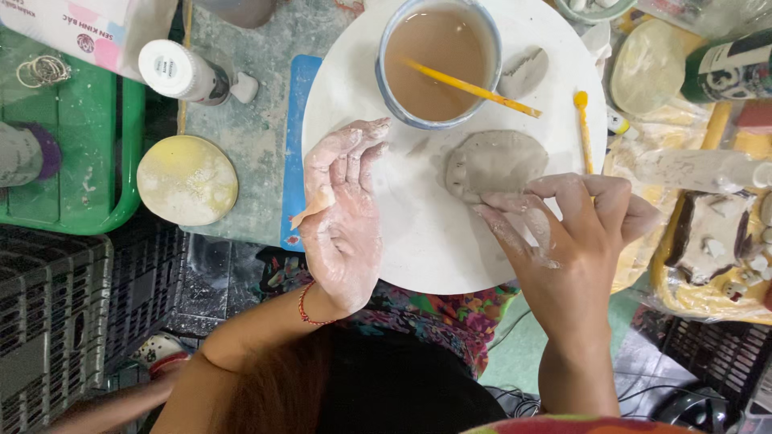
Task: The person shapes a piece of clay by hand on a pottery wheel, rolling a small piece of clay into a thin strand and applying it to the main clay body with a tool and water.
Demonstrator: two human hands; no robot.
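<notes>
A flat grey clay slab (497, 161) lies on a round white board (418, 233). My right hand (567, 241) pinches the slab's near edge with thumb and fingers. My left hand (344, 213), coated in pale clay, rests flat on the board's left rim with fingers spread; a small tan scrap (310, 210) sticks out by its thumb. A blue-rimmed bowl (440, 63) of brown slip stands at the board's far side, and a yellow stick (470, 87) leans in it. A smaller clay piece (524, 72) lies beside the bowl.
A yellow tool (583, 128) lies right of the slab. A pale round disc (186, 179), a white bottle (181, 72) and a green tray (76, 161) are at left. Dark crates (56, 313) sit lower left. Clay pieces on yellow plastic (716, 249) crowd the right.
</notes>
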